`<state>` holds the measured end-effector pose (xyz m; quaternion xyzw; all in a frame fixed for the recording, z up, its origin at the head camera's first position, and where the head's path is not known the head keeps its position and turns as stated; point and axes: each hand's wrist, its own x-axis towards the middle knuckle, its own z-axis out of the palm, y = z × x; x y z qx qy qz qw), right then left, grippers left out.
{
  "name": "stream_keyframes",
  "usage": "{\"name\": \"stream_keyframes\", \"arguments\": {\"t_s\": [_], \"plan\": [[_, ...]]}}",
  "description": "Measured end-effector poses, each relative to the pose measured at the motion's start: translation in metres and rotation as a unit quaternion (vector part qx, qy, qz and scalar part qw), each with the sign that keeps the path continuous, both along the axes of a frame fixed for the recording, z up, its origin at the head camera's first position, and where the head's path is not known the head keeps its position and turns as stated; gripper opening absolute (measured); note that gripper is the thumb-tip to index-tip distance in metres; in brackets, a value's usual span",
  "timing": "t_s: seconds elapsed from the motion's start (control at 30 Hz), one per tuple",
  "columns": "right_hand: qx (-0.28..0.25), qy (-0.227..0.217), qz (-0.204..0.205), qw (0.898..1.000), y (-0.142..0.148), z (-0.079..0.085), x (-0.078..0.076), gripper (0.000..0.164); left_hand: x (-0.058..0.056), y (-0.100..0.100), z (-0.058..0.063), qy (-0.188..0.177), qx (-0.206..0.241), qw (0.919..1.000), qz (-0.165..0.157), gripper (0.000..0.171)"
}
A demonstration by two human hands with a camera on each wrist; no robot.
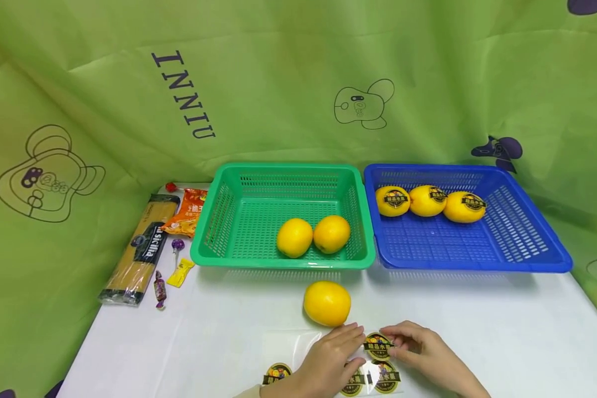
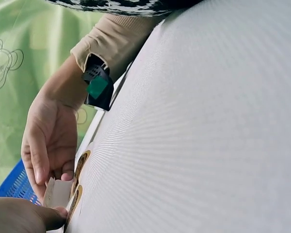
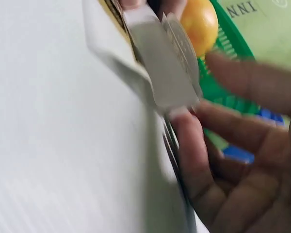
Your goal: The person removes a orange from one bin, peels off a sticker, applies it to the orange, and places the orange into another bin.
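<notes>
A clear sheet [image 1: 291, 342] of round black-and-gold stickers lies at the front of the white table. My left hand [image 1: 328, 359] rests flat on it, fingers straight, partly covering a lower sticker [image 1: 352, 381]. At the sheet's upper right, my right hand [image 1: 425, 354] pinches the edge of a round sticker [image 1: 378, 346]. In the right wrist view that sticker's pale underside [image 3: 162, 63] is bent up from the sheet, with fingertips of the right hand [image 3: 247, 170] at its edge. A lemon-like yellow fruit [image 1: 327, 303] lies just beyond the left fingertips.
A green basket [image 1: 283, 262] holds two yellow fruits [image 1: 294, 237]. To its right, a blue basket [image 1: 477, 265] holds three fruits [image 1: 428, 200] bearing stickers. A pasta pack [image 1: 141, 249], an orange snack bag [image 1: 186, 213] and several sweets [image 1: 160, 290] lie at the left.
</notes>
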<state>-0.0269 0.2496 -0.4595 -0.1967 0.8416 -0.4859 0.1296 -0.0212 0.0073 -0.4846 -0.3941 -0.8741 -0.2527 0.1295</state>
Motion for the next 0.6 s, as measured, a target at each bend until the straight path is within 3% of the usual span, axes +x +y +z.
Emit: {"name": "stream_keyframes", "arguments": {"t_s": [0.13, 0.3, 0.43, 0.6], "plan": [[0.013, -0.031, -0.044, 0.998, -0.005, 0.001, -0.001, 0.027, 0.0, 0.0, -0.001, 0.0, 0.003, 1.0, 0.002, 0.037], [-0.002, -0.058, -0.069, 0.996, -0.01, 0.003, 0.0, 0.028, 0.0, 0.001, -0.002, -0.006, -0.003, 1.0, -0.001, 0.04], [-0.008, -0.048, -0.087, 0.995, -0.012, 0.005, 0.001, 0.021, 0.0, 0.001, -0.003, -0.022, -0.007, 0.9997, -0.004, 0.044], [-0.058, -0.043, -0.111, 0.991, -0.016, 0.009, 0.004, 0.014, 0.0, -0.001, -0.003, -0.047, 0.006, 0.9988, -0.006, 0.048]]}}
